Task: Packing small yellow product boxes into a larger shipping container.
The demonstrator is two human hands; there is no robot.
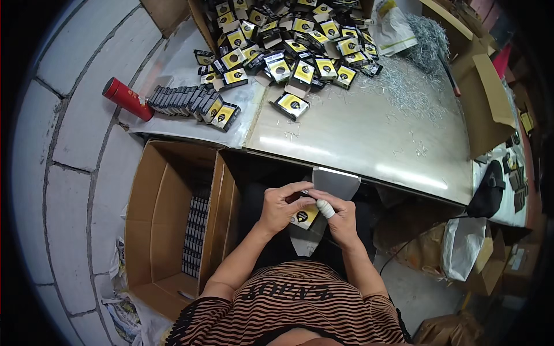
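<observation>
Looks like thin card, smooth with a slight sheen, in the small box at the centre of the frame and the heaped cartons at top centre. Shines as smooth metal over much of the tabletop at upper right of centre, with thin, bright metallic bits in the tangled pile at upper right. Gleams hard and glossy on the flask, upper left. Turns matt and papery on the cardboard box, lower left. Seems flat and rough-jointed on the block wall, far left. Falls to dull, soft cloth in the striped shirt, bottom centre, and crinkled, faintly shiny plastic in the white bag, lower right
</observation>
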